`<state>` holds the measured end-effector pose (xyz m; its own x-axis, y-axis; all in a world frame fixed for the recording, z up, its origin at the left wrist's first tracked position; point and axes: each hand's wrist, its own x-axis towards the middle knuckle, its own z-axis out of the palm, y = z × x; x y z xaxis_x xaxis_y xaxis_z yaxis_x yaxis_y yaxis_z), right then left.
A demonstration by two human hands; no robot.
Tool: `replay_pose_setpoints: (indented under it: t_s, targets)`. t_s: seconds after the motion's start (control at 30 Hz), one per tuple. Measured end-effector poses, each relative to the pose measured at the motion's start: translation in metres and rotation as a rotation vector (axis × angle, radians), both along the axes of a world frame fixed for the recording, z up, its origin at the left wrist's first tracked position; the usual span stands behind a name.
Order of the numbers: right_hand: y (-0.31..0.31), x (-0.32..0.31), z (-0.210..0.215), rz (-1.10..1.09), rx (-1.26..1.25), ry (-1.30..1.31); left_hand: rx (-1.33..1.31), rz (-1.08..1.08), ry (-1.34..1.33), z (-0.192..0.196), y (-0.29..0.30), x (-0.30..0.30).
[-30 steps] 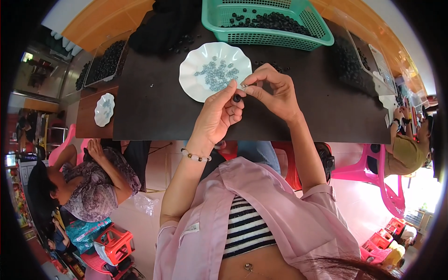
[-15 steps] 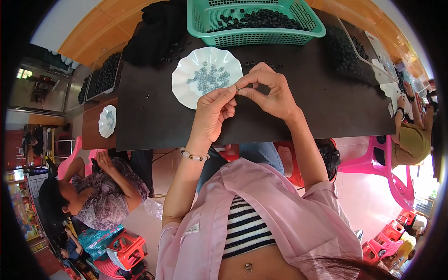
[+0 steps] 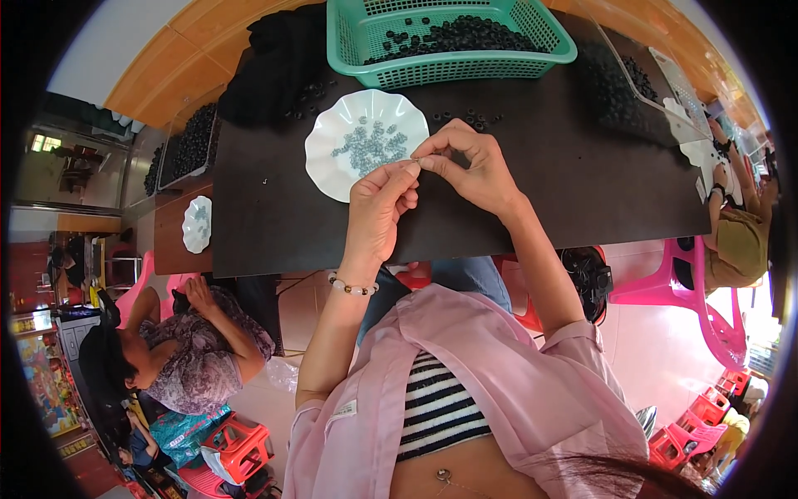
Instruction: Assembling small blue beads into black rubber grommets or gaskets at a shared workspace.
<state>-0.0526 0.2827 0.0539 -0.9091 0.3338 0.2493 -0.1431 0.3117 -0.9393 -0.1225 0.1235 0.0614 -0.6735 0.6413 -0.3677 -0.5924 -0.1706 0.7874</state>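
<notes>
My left hand (image 3: pixel 380 206) and my right hand (image 3: pixel 471 165) meet fingertip to fingertip over the near edge of a white scalloped plate (image 3: pixel 332 170). Between the pinched fingers sits something tiny; I cannot tell what it is. The plate holds several small grey pieces (image 3: pixel 371 143). It rests on a dark table (image 3: pixel 274 224). Behind the plate stands a green plastic basket (image 3: pixel 465 65) with many small black rings inside. A few loose black rings (image 3: pixel 465 118) lie on the table between basket and right hand.
A black cloth (image 3: pixel 278 66) lies at the table's far left. A second white plate (image 3: pixel 197 224) sits on a lower table to the left, beside a tray of black pieces (image 3: pixel 187 145). One person sits at left (image 3: pixel 179 349), another at right (image 3: pixel 736 233). Pink chairs (image 3: pixel 706 308) stand right.
Both hands have stayed pinched together at the plate's near edge. The view has shifted, so plate and basket sit a little higher and further left in the picture.
</notes>
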Motion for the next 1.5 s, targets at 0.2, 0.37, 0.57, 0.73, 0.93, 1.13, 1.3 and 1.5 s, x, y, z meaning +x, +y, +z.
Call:
replay_pose_setpoints:
  t_s: [0.2,0.37,0.57,0.73,0.93,1.13,1.3,1.5]
  targets:
    - [0.001,0.003,-0.002,0.018,-0.026,-0.032,-0.001,0.022,-0.013,0.002,0.001,0.004]
    - [0.003,0.007,-0.006,0.049,-0.132,-0.086,-0.091,0.034,0.085,0.004,0.004,0.009]
    - [0.002,0.015,0.001,0.049,-0.044,-0.084,-0.185,0.062,0.257,0.006,0.008,0.022]
    - [-0.001,0.025,0.008,0.054,-0.055,-0.036,-0.055,0.048,0.098,0.006,0.002,0.033]
    - [-0.004,0.039,0.017,0.020,0.028,-0.087,-0.244,0.103,0.445,0.013,-0.001,0.054]
    - [-0.004,0.045,0.014,0.070,-0.097,-0.166,-0.421,0.166,1.195,0.023,-0.003,0.064]
    - [-0.006,0.053,0.022,0.083,-0.134,-0.189,-0.475,0.140,1.385,0.028,-0.006,0.068]
    - [-0.007,0.061,0.031,0.107,-0.274,-0.182,-0.477,0.120,1.488,0.034,-0.008,0.073]
